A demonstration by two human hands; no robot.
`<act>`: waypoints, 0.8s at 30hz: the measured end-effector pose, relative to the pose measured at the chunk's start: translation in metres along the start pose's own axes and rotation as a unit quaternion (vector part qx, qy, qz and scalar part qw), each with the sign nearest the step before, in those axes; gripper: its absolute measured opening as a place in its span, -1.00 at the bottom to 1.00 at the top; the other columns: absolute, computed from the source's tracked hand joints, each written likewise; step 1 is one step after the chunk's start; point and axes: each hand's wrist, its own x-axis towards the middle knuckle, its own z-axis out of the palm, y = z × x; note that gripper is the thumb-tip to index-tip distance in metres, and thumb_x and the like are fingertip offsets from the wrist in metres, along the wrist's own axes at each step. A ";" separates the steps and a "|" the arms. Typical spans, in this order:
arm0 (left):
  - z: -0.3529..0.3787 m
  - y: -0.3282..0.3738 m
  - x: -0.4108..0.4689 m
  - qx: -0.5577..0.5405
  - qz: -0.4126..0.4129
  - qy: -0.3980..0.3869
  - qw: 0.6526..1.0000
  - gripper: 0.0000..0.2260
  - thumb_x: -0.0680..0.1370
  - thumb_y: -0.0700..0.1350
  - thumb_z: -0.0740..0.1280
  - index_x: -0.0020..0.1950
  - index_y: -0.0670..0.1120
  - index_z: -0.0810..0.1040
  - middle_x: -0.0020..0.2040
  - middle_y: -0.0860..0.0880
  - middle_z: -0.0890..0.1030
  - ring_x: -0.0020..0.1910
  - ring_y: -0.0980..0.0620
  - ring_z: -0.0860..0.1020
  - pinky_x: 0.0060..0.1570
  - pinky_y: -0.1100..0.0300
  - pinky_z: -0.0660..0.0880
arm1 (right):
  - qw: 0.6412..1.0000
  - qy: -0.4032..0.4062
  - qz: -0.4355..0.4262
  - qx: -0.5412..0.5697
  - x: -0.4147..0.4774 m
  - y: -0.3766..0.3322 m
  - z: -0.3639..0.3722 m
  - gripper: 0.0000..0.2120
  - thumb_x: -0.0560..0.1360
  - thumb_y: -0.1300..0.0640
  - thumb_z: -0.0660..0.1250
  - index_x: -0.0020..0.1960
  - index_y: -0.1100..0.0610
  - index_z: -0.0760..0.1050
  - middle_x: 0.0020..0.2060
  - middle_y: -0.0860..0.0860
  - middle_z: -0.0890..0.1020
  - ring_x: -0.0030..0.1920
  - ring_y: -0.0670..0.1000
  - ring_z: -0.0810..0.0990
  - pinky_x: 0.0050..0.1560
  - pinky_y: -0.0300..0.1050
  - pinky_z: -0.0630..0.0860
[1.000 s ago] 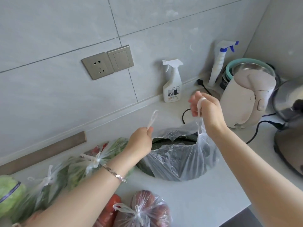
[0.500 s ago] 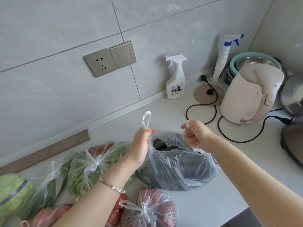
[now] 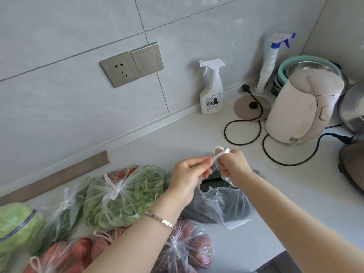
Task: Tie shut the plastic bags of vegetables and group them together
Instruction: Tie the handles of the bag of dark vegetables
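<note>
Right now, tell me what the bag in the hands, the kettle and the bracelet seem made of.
The bag looks like thin clear plastic film, glossy: it crinkles and dark vegetables show through. The kettle is probably cream plastic, matte with a soft sheen and moulded curves. The bracelet seems polished silver-toned metal: its flat links glint.

Clear bag w/ dark veg [image 3: 222, 205] at right of group, mouth still open, white handles [image 3: 220, 152] twisted together above it, tied bag of green leaves [image 3: 122, 198] just left, tied bag of reddish veg [image 3: 189, 245] just in front
</note>
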 end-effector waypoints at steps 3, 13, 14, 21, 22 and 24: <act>-0.002 0.001 -0.001 -0.071 -0.031 0.026 0.997 -0.88 0.41 -0.41 0.35 -0.14 -0.23 0.56 -0.47 -0.03 0.61 -0.53 0.12 0.52 -0.48 0.35 0.46 | 0.999 -0.001 -0.031 0.014 -0.005 0.010 0.003 -0.68 0.41 0.41 0.18 -0.47 0.16 0.35 -0.67 -0.06 0.28 -0.63 -0.11 0.17 -0.64 -0.31 0.10; -0.006 0.000 0.000 0.033 -0.042 0.011 0.999 -0.88 0.41 -0.33 0.41 -0.13 -0.14 0.62 -0.35 -0.05 0.61 -0.51 0.13 0.54 -0.46 0.33 0.48 | 0.978 0.010 -0.125 -0.168 -0.011 0.016 -0.002 -0.74 0.39 0.23 0.36 -0.44 0.07 0.41 -0.61 -0.10 0.41 -0.58 -0.13 0.28 -0.57 -0.33 0.22; -0.005 0.000 0.000 0.046 -0.044 0.015 0.998 -0.91 0.41 -0.31 0.42 -0.16 -0.15 0.61 -0.37 -0.04 0.61 -0.51 0.13 0.54 -0.47 0.32 0.48 | 0.971 0.008 -0.143 -0.189 -0.012 0.017 -0.002 -0.75 0.39 0.24 0.35 -0.42 0.06 0.40 -0.58 -0.11 0.43 -0.55 -0.14 0.30 -0.53 -0.34 0.24; -0.013 -0.004 0.002 0.078 -0.065 0.033 0.994 -0.91 0.50 -0.14 0.35 -0.12 -0.16 0.54 -0.55 0.05 0.49 -0.56 0.15 0.44 -0.48 0.30 0.41 | 0.976 -0.050 -0.175 -0.121 -0.018 0.021 -0.010 -0.87 0.48 0.14 0.31 -0.17 0.19 0.56 -0.46 -0.01 0.52 -0.46 -0.06 0.37 -0.40 -0.29 0.31; -0.015 -0.004 0.001 0.116 -0.054 0.024 0.992 -0.88 0.51 -0.11 0.34 -0.12 -0.16 0.53 -0.53 0.05 0.48 -0.54 0.14 0.43 -0.43 0.26 0.40 | 0.976 -0.031 -0.181 -0.114 -0.016 0.022 -0.011 -0.82 0.50 0.10 0.30 -0.20 0.17 0.57 -0.48 0.00 0.52 -0.48 -0.06 0.37 -0.42 -0.28 0.31; -0.016 -0.006 -0.002 0.182 -0.025 -0.001 0.983 -0.87 0.52 -0.08 0.31 -0.16 -0.14 0.49 -0.48 0.02 0.48 -0.47 0.09 0.43 -0.31 0.20 0.37 | 0.987 0.000 -0.149 -0.059 -0.013 0.021 -0.010 -0.78 0.52 0.09 0.26 -0.25 0.13 0.55 -0.48 0.03 0.53 -0.53 -0.07 0.40 -0.48 -0.28 0.32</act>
